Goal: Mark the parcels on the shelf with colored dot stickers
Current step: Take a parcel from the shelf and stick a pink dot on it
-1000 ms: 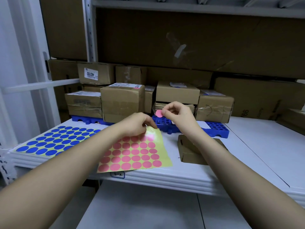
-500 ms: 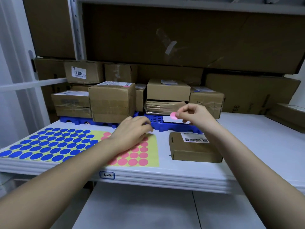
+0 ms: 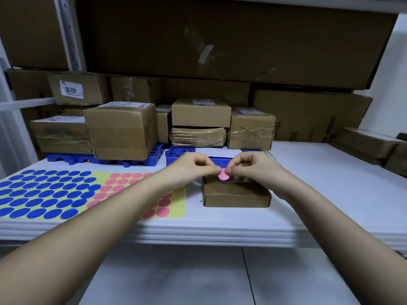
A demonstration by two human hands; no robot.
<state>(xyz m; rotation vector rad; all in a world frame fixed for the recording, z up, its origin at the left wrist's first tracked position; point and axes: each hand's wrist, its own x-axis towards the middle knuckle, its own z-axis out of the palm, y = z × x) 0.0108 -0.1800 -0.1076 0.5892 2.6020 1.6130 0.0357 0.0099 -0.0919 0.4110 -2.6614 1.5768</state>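
Head view: your left hand (image 3: 193,167) and right hand (image 3: 253,166) each grip-pinch one pink dot sticker (image 3: 223,175) just above the small parcel (image 3: 235,193).

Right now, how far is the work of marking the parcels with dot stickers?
Done: the tall parcel at the left already bears a pink dot on its top corner. In hand: the left hand and right hand pinch a pink dot sticker over the flat parcel in front. Left: the stacked parcels behind show no dot.
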